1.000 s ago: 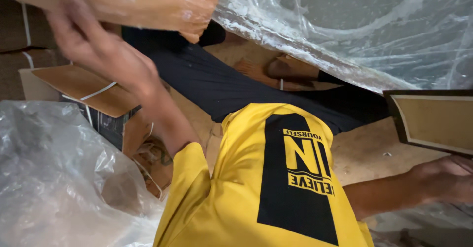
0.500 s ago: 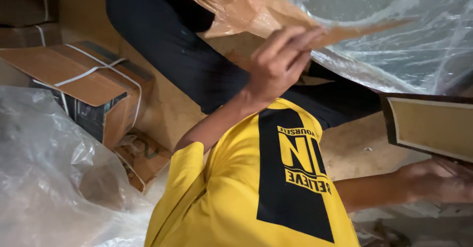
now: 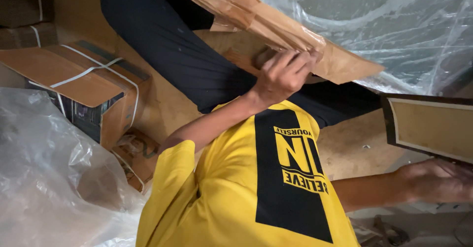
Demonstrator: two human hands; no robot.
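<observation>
Closest to the camera is the person's own yellow short-sleeved shirt with a black printed panel (image 3: 256,193), filling the lower middle of the view, with a crumpled sheet of clear plastic film (image 3: 49,178) bunched beside it at the lower left. At the lower right the right hand (image 3: 436,180) lies palm down, low on the pale wooden floor (image 3: 354,151), just under the near edge of a flat rectangular tan board with a dark brown border (image 3: 433,129); its fingers run out of view at the picture's edge, so whether it grips the board or only rests beside it cannot be told. Further up, the left forearm crosses the shirt and the left hand (image 3: 283,74) is closed, fingers curled over the lower edge of a large creased sheet of brown cardboard (image 3: 276,25), which it holds tilted above the lap, sloping down toward the right. Under the cardboard lie the person's legs in black trousers (image 3: 172,45), folded across the floor. To the left stands a brown cardboard box bound with white plastic straps (image 3: 84,84), a smaller printed carton (image 3: 138,153) leaning at its foot. Farthest away, a wide drape of clear wrinkled plastic sheeting (image 3: 394,30) fills the upper right behind the cardboard.
</observation>
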